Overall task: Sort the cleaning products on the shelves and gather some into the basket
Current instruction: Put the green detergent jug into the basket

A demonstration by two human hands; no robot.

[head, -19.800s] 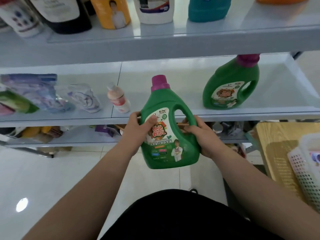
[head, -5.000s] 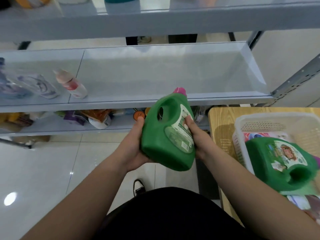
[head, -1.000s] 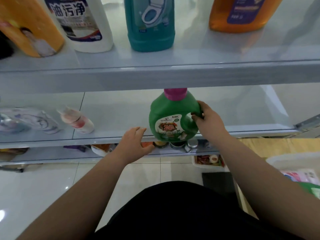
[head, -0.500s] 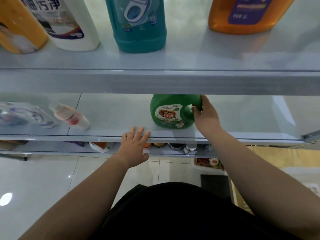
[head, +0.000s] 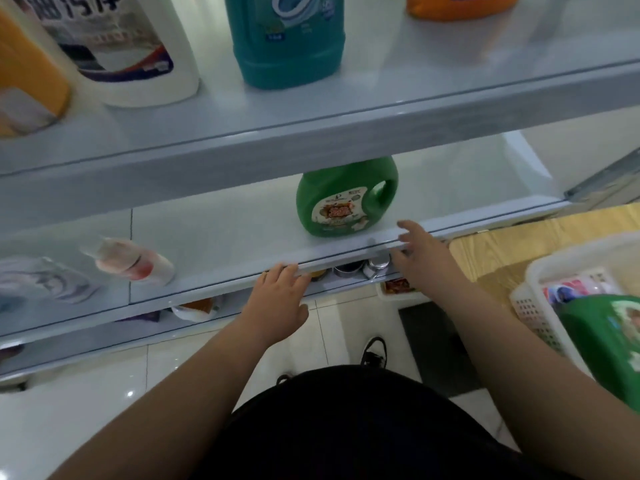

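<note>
A green detergent jug (head: 346,199) stands upright on the middle shelf (head: 221,237), its cap hidden behind the upper shelf's front edge. My right hand (head: 420,258) is in front of that shelf's lip, below and right of the jug, fingers spread and holding nothing. My left hand (head: 277,299) has its straight fingers on the shelf's front edge, left of the jug. A white basket (head: 540,282) at the right holds a second green jug (head: 609,341) and a colourful pouch (head: 575,287).
The upper shelf (head: 311,133) carries an orange bottle (head: 24,81), a white bottle (head: 117,50), a teal bottle (head: 287,39) and another orange one (head: 460,5). A small pink-white bottle (head: 135,261) and pouches (head: 41,282) lie at the left. The basket sits on a wooden table (head: 491,251).
My right hand has let go of the green jug's handle and pulled back to the shelf's front edge. The jug stays upright on the shelf. The view has tilted toward the basket.
</note>
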